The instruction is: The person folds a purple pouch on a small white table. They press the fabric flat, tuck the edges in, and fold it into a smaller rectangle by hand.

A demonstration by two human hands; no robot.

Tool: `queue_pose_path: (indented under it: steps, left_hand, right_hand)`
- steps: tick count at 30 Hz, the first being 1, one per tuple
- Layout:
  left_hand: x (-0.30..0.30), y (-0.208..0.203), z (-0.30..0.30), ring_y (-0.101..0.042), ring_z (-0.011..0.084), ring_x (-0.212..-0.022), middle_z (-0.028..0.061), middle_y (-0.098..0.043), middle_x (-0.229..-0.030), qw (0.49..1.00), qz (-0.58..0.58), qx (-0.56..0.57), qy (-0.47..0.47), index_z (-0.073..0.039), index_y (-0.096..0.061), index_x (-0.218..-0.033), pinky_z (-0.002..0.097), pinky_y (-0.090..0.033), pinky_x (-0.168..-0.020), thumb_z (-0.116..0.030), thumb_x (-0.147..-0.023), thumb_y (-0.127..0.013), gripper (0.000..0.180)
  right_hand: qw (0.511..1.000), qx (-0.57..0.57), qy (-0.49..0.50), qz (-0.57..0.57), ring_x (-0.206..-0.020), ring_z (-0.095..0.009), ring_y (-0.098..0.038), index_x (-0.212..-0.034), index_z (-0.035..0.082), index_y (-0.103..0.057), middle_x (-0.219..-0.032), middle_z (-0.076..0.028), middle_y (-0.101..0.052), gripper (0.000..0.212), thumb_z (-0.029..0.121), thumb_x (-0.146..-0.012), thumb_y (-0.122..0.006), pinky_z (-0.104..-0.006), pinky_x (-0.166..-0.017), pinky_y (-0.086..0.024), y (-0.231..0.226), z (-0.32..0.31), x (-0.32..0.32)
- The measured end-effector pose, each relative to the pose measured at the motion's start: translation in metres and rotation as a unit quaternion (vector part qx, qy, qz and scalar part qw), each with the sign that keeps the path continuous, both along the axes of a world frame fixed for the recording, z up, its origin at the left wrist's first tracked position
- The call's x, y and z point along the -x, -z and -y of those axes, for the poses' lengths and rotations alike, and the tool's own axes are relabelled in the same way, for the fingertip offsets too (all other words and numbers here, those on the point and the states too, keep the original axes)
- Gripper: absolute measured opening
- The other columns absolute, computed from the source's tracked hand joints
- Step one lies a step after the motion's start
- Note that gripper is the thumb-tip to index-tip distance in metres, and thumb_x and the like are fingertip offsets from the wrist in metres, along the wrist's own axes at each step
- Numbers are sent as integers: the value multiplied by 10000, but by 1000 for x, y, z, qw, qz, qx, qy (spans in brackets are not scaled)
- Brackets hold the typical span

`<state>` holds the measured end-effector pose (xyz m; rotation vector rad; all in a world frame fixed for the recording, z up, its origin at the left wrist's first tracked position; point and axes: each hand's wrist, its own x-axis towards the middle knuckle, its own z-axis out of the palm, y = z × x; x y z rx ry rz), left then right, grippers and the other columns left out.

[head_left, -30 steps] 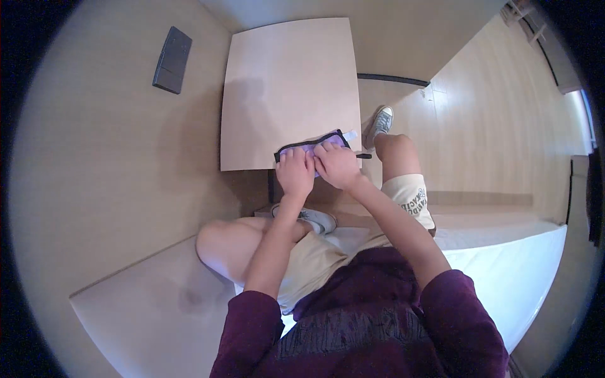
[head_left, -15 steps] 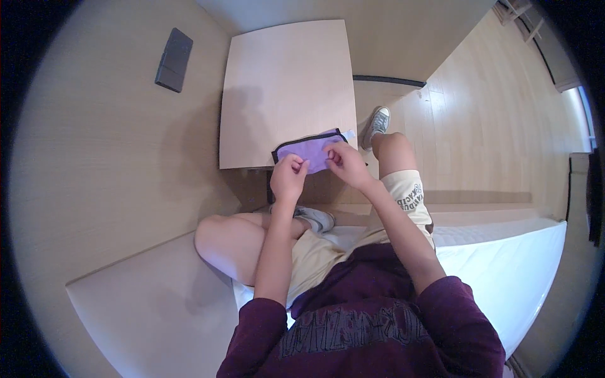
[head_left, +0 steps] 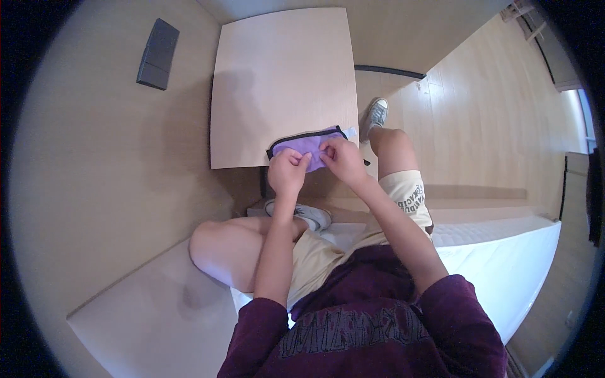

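Note:
A purple piece of fabric with black edging [head_left: 306, 143], perhaps a pouch, lies at the near edge of a pale wooden tabletop [head_left: 283, 69]. Its lower part hangs toward me past that edge. My left hand [head_left: 287, 173] pinches the fabric between thumb and fingers at its near left side. Close beside it, my right hand [head_left: 343, 160] pinches the same fabric farther right, the fingertips of both hands almost meeting. A small white tag [head_left: 351, 133] sticks out at the fabric's right end. What lies under my fingers is hidden.
A dark rectangular panel [head_left: 158, 53] is set on the wooden wall to the left. My legs are on either side below the table, with a grey shoe [head_left: 377, 113] on the wooden floor [head_left: 466, 132]. White bedding [head_left: 504, 271] spreads at the right.
My right hand has come left and closer to the left hand, bunching the fabric between them. The view has shifted slightly, so the table appears a little higher and more to the left.

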<state>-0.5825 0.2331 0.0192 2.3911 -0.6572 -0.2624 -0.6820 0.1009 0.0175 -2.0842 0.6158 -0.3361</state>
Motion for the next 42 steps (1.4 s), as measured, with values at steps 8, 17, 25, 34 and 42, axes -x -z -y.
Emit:
queue_pose_path:
  steps: [8, 17, 25, 34, 42]
  left_hand:
    - [-20, 2, 17, -639, 252, -645, 62, -658, -691, 998, -58, -25, -21, -88, -642, -708, 378, -489, -572, -333, -724, -743, 266]
    - [-72, 22, 30, -637, 248, -647, 66, -650, -682, 998, -40, -35, 13, -88, -629, -723, 376, -486, -579, -333, -723, -753, 275]
    - [-140, 27, 46, -632, 182, -620, 36, -658, -662, 991, -108, -64, 51, -108, -696, -697, 323, -491, -593, -329, -625, -819, 263]
    - [-177, 34, 61, -641, 176, -660, 33, -678, -709, 989, -131, -65, 32, -116, -702, -711, 319, -501, -634, -317, -628, -820, 248]
    - [-206, 32, 73, -650, 180, -710, 34, -691, -764, 984, -141, -104, 21, -128, -706, -740, 320, -503, -676, -328, -638, -808, 246]
  right_hand:
    - [999, 49, 14, 16, -533, -200, -559, -807, 38, -615, -607, -80, -560, 153, 28, -667, -679, -324, -511, -449, 12, 10, -31]
    - [998, 18, -5, -57, -697, -321, -627, -741, 74, -612, -706, -127, -634, 106, 59, -643, -649, -416, -617, -497, 13, 27, -84]
    - [994, 11, -57, -89, -792, -316, -628, -716, 82, -627, -772, -141, -641, 91, 113, -644, -673, -409, -692, -500, 24, 50, -137]
    - [993, 35, -58, -95, -784, -318, -635, -717, 82, -632, -786, -141, -652, 114, 128, -621, -672, -411, -691, -507, 28, 59, -174]
    - [991, 53, -47, -117, -831, -314, -636, -735, 78, -630, -827, -143, -658, 123, 134, -638, -681, -405, -719, -509, 26, 67, -204]
